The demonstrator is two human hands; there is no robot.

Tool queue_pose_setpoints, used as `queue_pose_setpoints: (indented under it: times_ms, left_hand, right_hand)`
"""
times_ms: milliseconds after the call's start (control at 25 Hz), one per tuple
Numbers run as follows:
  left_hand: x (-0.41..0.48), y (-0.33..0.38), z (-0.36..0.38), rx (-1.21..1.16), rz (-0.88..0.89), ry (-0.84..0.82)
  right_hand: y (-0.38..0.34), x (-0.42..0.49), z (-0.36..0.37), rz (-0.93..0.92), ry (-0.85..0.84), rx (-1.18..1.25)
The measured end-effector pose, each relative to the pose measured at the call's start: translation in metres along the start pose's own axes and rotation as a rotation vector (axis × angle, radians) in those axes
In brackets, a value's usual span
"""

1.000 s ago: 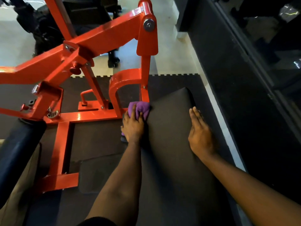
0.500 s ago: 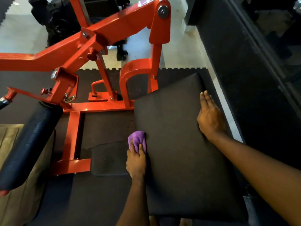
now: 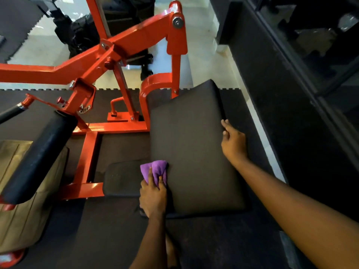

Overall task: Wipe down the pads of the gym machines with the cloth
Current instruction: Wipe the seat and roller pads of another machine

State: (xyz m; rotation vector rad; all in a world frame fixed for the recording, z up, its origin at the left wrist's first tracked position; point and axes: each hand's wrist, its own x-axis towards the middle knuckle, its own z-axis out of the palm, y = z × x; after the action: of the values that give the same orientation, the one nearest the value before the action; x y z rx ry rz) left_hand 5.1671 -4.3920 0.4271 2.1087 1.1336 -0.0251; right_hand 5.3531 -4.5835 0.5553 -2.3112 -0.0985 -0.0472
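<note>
Far left, a tan, seamed cushion [image 3: 21, 191] is running off the frame edge, so its full shape is not showing. Over it a black cylindrical roller pad [image 3: 40, 154], smooth with a dull sheen, is slanting up toward the glossy orange-red steel frame [image 3: 124, 49], whose square tubes, bolts and pivot are crossing the upper left; the near end of the roller is hiding part of the cushion. A black rubber floor mat [image 3: 116, 239], grainy and matte, is lying under everything. On it, just beside the frame's base, a small flat black plate with rounded corners [image 3: 120, 177] is sitting, its right end going out of sight behind the left hand [image 3: 153, 199]. That hand is gripping a bunched purple cloth [image 3: 155, 168], soft and wadded, with two fingers curling over the top; the thumb is hidden. The cloth is pressing against the left edge of the large black rectangular vinyl pad [image 3: 190, 148], near its lower corner. The pad is looking smooth and matte, tilting away from the camera. The right hand [image 3: 233, 142] is resting at the pad's right edge, relaxed and holding nothing, fingertips touching the rim. Farther right, a dark wall with glass panels [image 3: 291, 94] is too dim to read.
</note>
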Motion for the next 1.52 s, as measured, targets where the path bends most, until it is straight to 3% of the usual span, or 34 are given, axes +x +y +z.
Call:
queue_pose_setpoints:
  times_ms: [200,400,560,680,800,1040,1200,1360,1520]
  left_hand:
    - [-0.089,0.065,-0.008,0.021,0.293,-0.001]
    - [-0.157,0.148,-0.013,-0.331,0.523,-0.176]
    - [-0.145,0.148,-0.023,-0.422,0.497,-0.180]
    - [-0.115,0.130,-0.024,-0.240,0.450,-0.063]
    - [-0.087,0.111,-0.008,-0.066,0.517,-0.061]
    - [-0.041,0.109,0.019,0.133,0.571,-0.078]
    - [-0.041,0.105,0.033,0.037,0.535,-0.074]
    - [-0.040,0.102,0.034,0.031,0.545,-0.051]
    - [-0.040,0.103,0.032,0.006,0.538,-0.080]
  right_hand:
    - [0.034,-0.086,-0.058,0.094,-0.002,0.118]
    - [0.029,-0.130,-0.079,0.331,-0.127,0.437]
    - [0.028,-0.125,-0.098,0.341,-0.062,0.450]
    - [0.032,-0.107,-0.103,0.295,-0.075,0.458]
    - [0.038,-0.113,-0.068,0.332,-0.179,0.256]
    - [0.032,-0.169,-0.044,0.293,-0.084,0.132]
    - [0.028,-0.097,-0.027,0.351,0.007,0.043]
    - [0.013,0.016,-0.008,0.356,-0.047,0.116]
    - [0.019,0.009,-0.012,0.232,-0.106,0.284]
